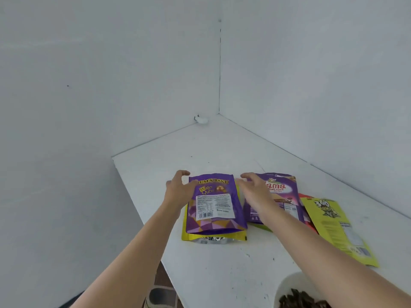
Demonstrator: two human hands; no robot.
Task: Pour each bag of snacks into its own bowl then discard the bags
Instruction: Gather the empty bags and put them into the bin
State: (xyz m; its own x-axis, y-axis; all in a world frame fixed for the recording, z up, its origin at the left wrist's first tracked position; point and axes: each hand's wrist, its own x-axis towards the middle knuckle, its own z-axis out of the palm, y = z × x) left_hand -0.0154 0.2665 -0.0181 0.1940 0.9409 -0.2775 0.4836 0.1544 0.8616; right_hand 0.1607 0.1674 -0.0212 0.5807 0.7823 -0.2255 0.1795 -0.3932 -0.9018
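A purple wafer-cube bag lies flat on the white table, stacked on a yellow bag with a silver opening. My left hand is at the purple bag's top left corner, fingers curved and spread, touching its edge. My right hand hovers with spread fingers between that bag and a second purple bag to its right. Further right lie a red bag and a yellow-green bag. A white bowl with dark snacks sits at the bottom edge, under my right forearm.
White walls close the table at the back and right, meeting in a corner. A small white object sits at the far wall. The table's left edge drops to the floor, where a shoe shows.
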